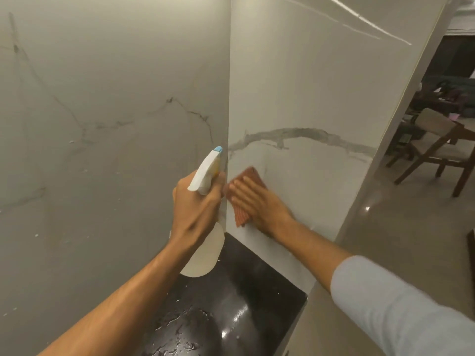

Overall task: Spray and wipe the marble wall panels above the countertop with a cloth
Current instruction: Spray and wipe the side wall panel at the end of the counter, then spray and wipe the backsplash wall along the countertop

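- Nearest to me, the right forearm comes in from the lower right in a pale blue sleeve (385,299). The bare left forearm (123,291) rises from the bottom edge.
- Below them lies the black countertop (257,278), glossy, with water (185,327) pooled and beaded on its near part.
- The left hand (198,209) is wrapped tight round the neck of the spray bottle (205,173), fingers curled at the trigger. The white head with its blue nozzle tip points up toward the corner, and the pale round body hangs below the wrist, over the countertop's back corner.
- Just beside it, the right hand (259,201) lies flat with straight fingers, pressing the cloth (250,174) against the wall rather than gripping it.
- The cloth is reddish-brown and ribbed, spread on the lower part of the right wall panel (295,86), close to the corner seam and under a grey vein (308,133).
- The left wall panel (102,98) meets the right one at that seam. It carries thin dark veins and scattered white specks (70,142), possibly spray droplets; I can't be sure at this sharpness.
- Furthest off, past the right panel's outer edge, a wooden chair (434,147) stands on a shiny floor (411,227) in a dim room.
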